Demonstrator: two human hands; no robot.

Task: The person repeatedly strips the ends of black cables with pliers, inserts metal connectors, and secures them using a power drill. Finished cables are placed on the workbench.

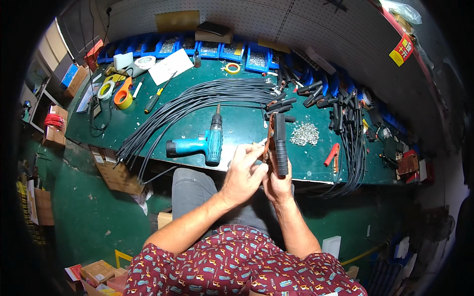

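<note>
Signs/packages: yellow-and-red rectangular sign (402, 50) on the red rail, upper right. Brown cardboard panel (177, 20) on the pegboard, top centre. Brown cardboard boxes (115, 173) under the bench edge at left, more at lower left.

Containers: row of blue plastic bins (212, 48) along the bench back, holding small silvery hardware.

Hands: right hand (277, 183) clenched around the black-handled, copper-jawed clamp (279, 143), held upright just off the bench front edge, centre frame. Left hand (243, 173) pinches at the clamp's copper side; cannot tell if a small part sits between the fingertips.

Around: teal cordless drill (205, 143) lying just left of the hands. Bundle of black cables (197, 101) fanned across the green bench top (242, 126). Pile of silvery screws (304, 133) just right of the clamp. More black clamps (316, 93) upper right. Orange tape roll (123, 96) at left.
</note>
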